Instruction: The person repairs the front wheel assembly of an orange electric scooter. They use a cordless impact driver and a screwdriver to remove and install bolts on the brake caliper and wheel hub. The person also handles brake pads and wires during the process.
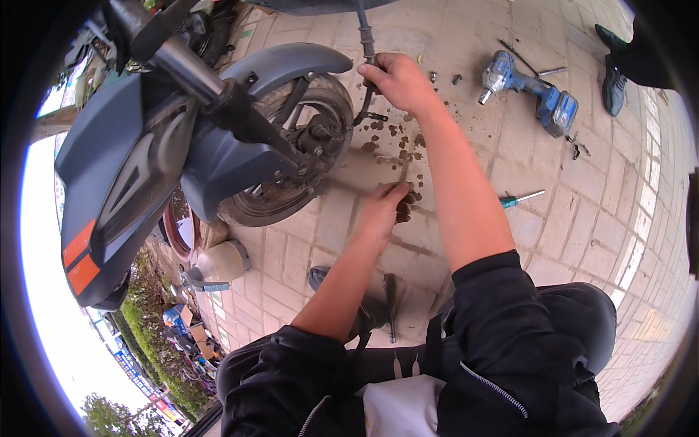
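Observation:
My right hand (399,81) is closed around a slim dark rod or hose (366,42) with a collar, which comes down from the top edge beside the scooter wheel (324,146). Below the fingers its lower end bends toward the wheel, near a small dark fitting (376,116). Lower down, my left hand (381,213) hangs above the paving with thumb and fingers pinched together. Something dark shows at its fingertips; whether it is held or is a stain behind them, I cannot tell. A grey scooter (102,164) with orange patches leans in from the left.
Dark stains (403,142) spot the paving. To the right lie a blue impact wrench (524,87), a green-handled screwdriver (512,202) and small metal sockets (456,79). A dark socket tool (392,306) lies by my foot. Another person's shoes (614,84) stand far right; a beige jug (222,262) stands left.

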{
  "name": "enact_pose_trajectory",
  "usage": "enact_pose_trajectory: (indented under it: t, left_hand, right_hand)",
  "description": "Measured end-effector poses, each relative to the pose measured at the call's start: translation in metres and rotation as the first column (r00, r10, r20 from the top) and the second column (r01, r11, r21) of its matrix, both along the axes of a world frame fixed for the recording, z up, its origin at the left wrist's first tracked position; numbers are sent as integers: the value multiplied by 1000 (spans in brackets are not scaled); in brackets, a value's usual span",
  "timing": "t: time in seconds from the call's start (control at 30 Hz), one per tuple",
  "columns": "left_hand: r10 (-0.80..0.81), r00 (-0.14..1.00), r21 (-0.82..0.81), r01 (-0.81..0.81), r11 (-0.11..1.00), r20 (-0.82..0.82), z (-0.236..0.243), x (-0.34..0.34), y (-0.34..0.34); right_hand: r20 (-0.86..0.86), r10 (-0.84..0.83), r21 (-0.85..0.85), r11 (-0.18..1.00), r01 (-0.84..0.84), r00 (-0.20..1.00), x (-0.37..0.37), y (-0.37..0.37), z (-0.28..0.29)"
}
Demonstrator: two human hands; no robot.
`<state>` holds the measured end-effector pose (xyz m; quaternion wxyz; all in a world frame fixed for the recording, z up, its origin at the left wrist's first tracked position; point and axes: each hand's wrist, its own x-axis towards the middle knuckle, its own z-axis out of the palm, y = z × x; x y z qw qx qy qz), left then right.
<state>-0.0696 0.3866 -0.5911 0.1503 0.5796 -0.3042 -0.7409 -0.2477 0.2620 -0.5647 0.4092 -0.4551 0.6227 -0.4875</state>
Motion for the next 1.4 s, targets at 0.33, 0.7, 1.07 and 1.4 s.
enact_pose_trajectory:
  t: [0.33,0.7,1.07,1.4]
  left_hand:
    - [-150,930,-449,298,842,335,103,10,-65]
    - [-153,847,-647,494,580,510,141,-24,-117]
    - [-195,592,-496,781,379,782,117,-19,-107]
    - [-88,217,-223,972,-70,972,96,-1,-135]
  right_hand:
    - [-17,-40,-103,994,38,999,3,2,1]
    - [209,26,-7,1000,-25,978,24,29,7]
    - [473,-55,103,995,7,879,45,22,8]
    - [586,-35,114,993,-39,809,37,35,14]
